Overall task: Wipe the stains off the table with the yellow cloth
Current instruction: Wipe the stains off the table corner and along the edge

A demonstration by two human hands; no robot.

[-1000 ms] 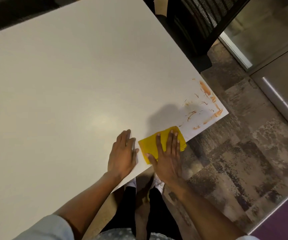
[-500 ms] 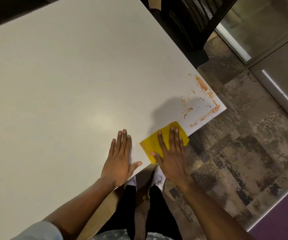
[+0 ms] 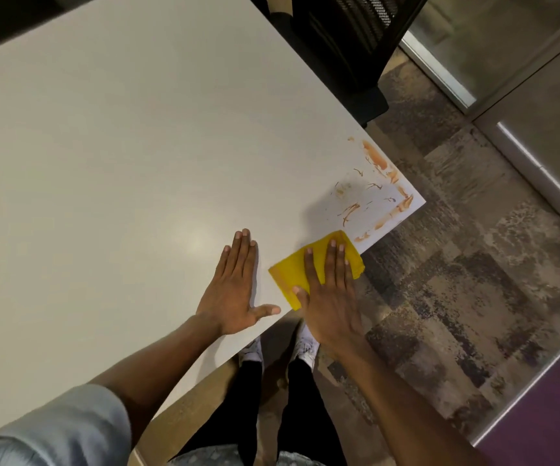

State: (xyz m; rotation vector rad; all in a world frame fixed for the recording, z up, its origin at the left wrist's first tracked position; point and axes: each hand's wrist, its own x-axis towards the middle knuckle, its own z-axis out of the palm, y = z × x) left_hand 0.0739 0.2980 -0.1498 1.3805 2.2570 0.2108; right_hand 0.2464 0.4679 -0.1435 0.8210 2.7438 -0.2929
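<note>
A folded yellow cloth (image 3: 290, 272) lies flat at the near edge of the white table (image 3: 120, 163), one corner hanging slightly over the edge. My right hand (image 3: 330, 297) presses flat on the cloth, fingers together and pointing away from me. My left hand (image 3: 235, 287) rests palm down on the bare tabletop just left of the cloth, thumb spread toward it. Orange-brown stains (image 3: 372, 193) streak the table's right corner, a short way beyond the cloth, along both edges and in small smears between.
A black mesh office chair (image 3: 346, 45) stands against the table's far right edge. Patterned carpet (image 3: 473, 264) lies to the right, with a metal-framed glass partition (image 3: 524, 79) beyond. My legs and white shoes (image 3: 255, 351) are below the table's near edge.
My right hand has slid the cloth slightly toward the stained corner along the near edge. My left hand has flattened and its thumb has spread out; the view has shifted a little.
</note>
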